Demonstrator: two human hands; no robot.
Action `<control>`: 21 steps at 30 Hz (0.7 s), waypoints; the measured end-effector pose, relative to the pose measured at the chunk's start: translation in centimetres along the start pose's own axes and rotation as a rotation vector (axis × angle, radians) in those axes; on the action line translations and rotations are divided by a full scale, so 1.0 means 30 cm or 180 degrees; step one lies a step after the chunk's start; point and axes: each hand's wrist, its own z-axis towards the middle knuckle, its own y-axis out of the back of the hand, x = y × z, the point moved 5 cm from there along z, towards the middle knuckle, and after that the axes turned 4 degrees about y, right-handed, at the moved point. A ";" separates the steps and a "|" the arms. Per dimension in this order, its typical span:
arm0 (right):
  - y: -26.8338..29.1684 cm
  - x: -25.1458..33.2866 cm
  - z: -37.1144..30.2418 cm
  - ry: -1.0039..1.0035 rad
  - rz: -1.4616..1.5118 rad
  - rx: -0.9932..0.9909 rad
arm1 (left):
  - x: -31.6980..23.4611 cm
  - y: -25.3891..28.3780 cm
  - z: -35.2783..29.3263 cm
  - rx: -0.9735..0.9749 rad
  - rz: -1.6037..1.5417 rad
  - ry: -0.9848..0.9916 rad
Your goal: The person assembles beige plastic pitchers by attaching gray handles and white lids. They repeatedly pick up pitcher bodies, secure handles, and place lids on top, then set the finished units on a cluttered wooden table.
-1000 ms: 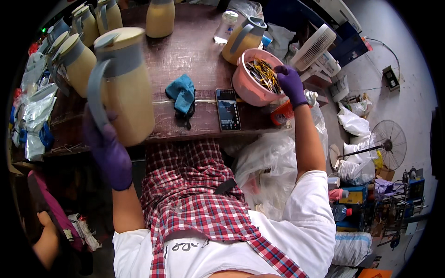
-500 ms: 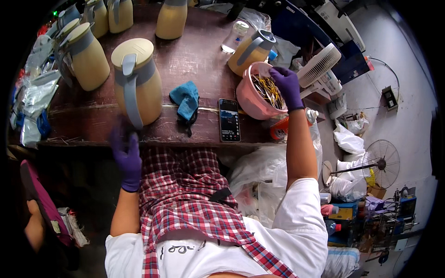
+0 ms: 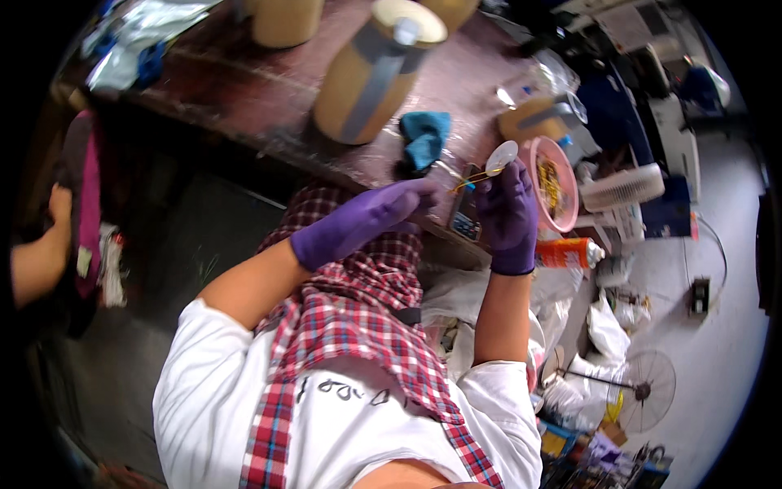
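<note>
A round whitish tag on a yellow cord loop is pinched in my right hand, purple-gloved and raised beside the pink bucket. More tags with yellow cords lie inside the bucket. My left hand, in the same kind of glove, reaches across with fingers stretched toward the cord's free end; motion blurs the fingertips, and no contact shows. Beyond it a beige jug with a grey handle stands lidded on the table. A phone is partly covered by my right hand.
A blue cloth lies on the dark red table. Another beige jug stands behind the bucket. An orange spray can and a small white fan are at the right. Someone else's arm shows at far left.
My right hand has come out of the pink bucket with a corded tag. My left hand has swung right toward it. The whole view has turned and shifted.
</note>
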 end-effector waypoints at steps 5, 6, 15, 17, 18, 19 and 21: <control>-0.108 -0.209 -0.025 -0.0236 -0.0374 0.0100 | 0.029 0.105 0.002 -0.1061 0.0956 -0.1040; -0.121 -0.242 -0.028 -0.0380 -0.0451 0.0026 | 0.044 0.149 -0.003 -0.1208 0.0978 -0.1024; -0.028 -0.628 0.085 -0.0549 0.0596 -0.0260 | 0.299 0.541 -0.084 -0.1196 -0.2998 -0.0811; -0.023 -0.658 0.131 -0.0331 0.1041 -0.0187 | 0.190 0.535 -0.072 -0.1675 -0.1924 -0.0938; -0.045 -0.638 0.143 -0.0156 0.1107 -0.0276 | 0.107 0.536 -0.063 -0.2040 -0.1168 -0.0955; -0.078 -0.601 0.156 0.0121 0.1061 -0.0188 | 0.011 0.516 -0.057 -0.2365 -0.0393 -0.0964; -0.171 -0.514 0.169 0.0648 0.0985 0.0025 | -0.162 0.438 -0.048 -0.2122 0.0571 -0.1563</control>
